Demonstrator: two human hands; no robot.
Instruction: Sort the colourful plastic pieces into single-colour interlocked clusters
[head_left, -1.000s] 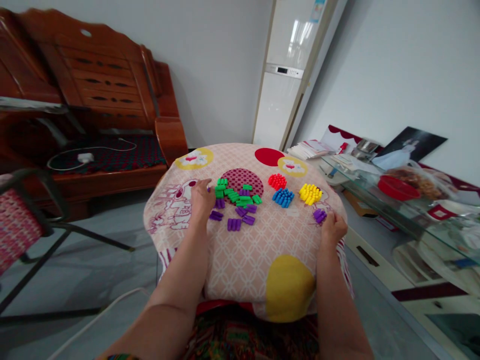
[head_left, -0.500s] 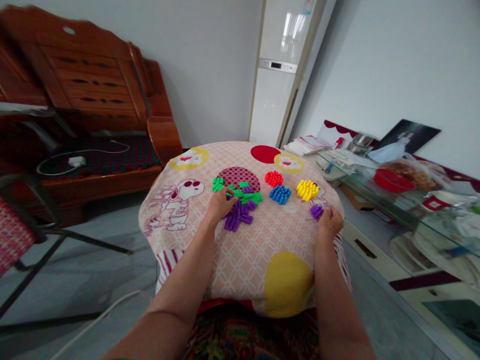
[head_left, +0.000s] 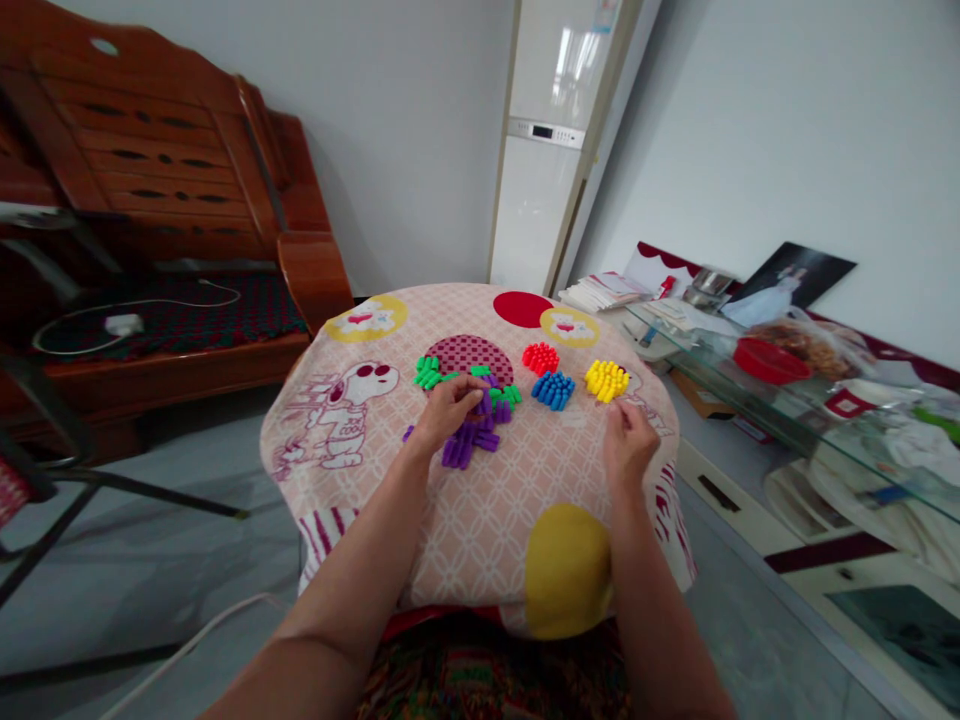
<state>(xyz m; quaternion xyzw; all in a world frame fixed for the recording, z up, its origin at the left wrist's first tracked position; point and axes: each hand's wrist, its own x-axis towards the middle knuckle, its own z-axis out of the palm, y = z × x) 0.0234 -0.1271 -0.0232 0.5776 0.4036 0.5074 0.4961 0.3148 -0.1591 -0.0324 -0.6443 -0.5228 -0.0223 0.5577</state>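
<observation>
My left hand reaches over a mixed pile of small plastic pieces, its thumb and fingers pinched together. Purple pieces lie just below and right of its fingertips; whether one is in the pinch cannot be made out. Green pieces lie behind and around the hand. Closed over the cloth at the right is my right hand, with whatever it holds hidden by its fingers. Just beyond it is a bunch of yellow pieces. Blue pieces and red pieces form two more bunches between the hands.
A patterned tablecloth covers the table. To the right stands a glass-topped cabinet with a red bowl, papers and bags. A wooden bench is at the left, and a tall white air conditioner behind.
My right hand has moved left and nearer the yellow bunch; the small purple bunch beside it is now out of sight. My left hand has shifted slightly right over the pile. The view has turned a little.
</observation>
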